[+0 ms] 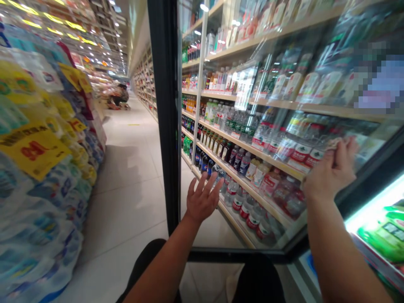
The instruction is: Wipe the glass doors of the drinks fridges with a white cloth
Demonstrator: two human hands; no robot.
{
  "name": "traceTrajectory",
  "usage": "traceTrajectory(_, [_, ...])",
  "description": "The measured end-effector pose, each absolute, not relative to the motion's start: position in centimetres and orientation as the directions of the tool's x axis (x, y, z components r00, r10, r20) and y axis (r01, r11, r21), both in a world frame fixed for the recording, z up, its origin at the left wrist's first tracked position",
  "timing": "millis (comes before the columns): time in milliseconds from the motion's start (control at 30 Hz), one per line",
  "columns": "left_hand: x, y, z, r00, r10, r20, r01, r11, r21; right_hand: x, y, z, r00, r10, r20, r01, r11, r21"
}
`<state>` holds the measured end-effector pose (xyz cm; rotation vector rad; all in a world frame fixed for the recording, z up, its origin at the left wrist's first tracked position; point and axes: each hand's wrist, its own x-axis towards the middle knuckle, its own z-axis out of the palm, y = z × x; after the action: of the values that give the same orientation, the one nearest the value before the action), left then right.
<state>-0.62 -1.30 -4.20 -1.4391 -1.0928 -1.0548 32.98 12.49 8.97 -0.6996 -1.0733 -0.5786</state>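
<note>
Pinching pale cloth (pixel 333 144) in my right hand (pixel 333 170), I spread my empty left hand (pixel 203 198) by the glass door (pixel 246 86), its long axis upright.

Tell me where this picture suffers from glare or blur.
Head view: pale reflections cover parts of the glass door; head view: the bottle packs smear toward the left edge; head view: the right hand looks softer than the left hand.

My trousers (pixel 260 280) are black, like the door frame (pixel 169 126) before me. A yellow sign (pixel 47 145) at left is printed in red, the floor tiles (pixel 123 202) are pale grey, and a pack (pixel 383 233) at lower right is bright green.
</note>
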Motion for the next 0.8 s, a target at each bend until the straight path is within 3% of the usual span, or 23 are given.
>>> traceTrajectory(200, [-0.6, -1.1, -4.6, 0.2, 0.11, 0.974, 0.979, -0.07, -0.193, 25.6, 8.6, 14.1, 0.148, -0.143, 0.979, 0.674, 0.738, 0.006])
traceTrajectory(333, [-0.6, -1.2, -4.4, 0.206, 0.107, 0.973, 0.977, -0.083, -0.197, 21.6, 6.7, 16.6, 0.047, -0.12, 0.992, 0.618, 0.783, 0.066])
traceTrajectory(600, [-0.8, -1.4, -4.2, 0.218, 0.101, 0.971, 0.973, -0.098, -0.209, 15.9, 4.3, 10.0, -0.369, -0.116, 0.922, 0.407, 0.872, 0.272])
traceTrajectory(800, [-0.8, -1.1, -4.5, 0.212, 0.084, 0.974, 0.976, -0.073, -0.206, 15.2, 3.8, 8.3, -0.448, -0.099, 0.889, 0.357, 0.891, 0.279])
